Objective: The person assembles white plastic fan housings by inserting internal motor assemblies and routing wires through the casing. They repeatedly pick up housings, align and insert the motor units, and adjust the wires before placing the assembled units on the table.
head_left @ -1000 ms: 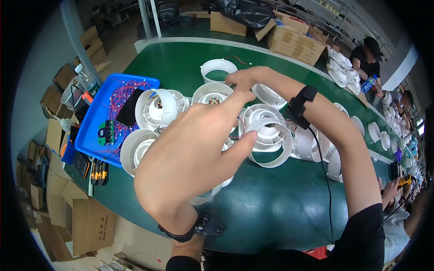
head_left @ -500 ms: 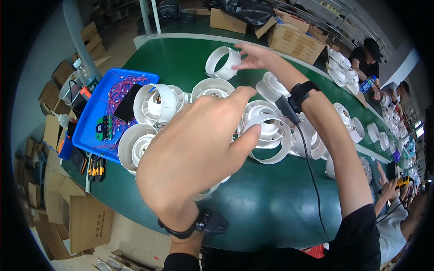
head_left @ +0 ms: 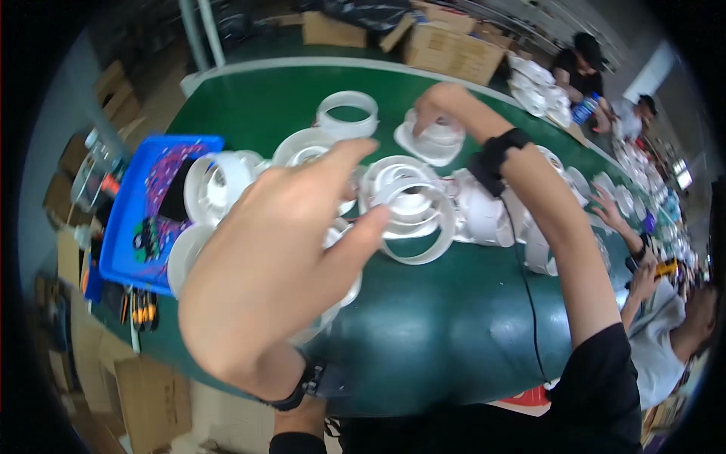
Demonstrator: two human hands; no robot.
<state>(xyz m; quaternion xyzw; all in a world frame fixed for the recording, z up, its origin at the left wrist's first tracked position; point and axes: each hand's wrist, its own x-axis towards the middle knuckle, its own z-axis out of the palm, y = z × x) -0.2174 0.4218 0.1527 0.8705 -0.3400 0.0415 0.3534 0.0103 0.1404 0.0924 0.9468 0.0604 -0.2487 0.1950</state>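
From the head view, I saw my right hand [head_left: 439,106] closed over a white plastic housing [head_left: 432,142] at the far side of the green table [head_left: 454,333]. My left hand [head_left: 280,257] hovered open, holding nothing. The housing looked light, rigid and smooth; I judged its rim the safest hold.

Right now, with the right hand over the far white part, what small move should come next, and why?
Probably close the right hand on the flat white housing and lift it. The fingers curl over its far edge but do not clearly grip it, while the left hand hovers over the white ring nearer.
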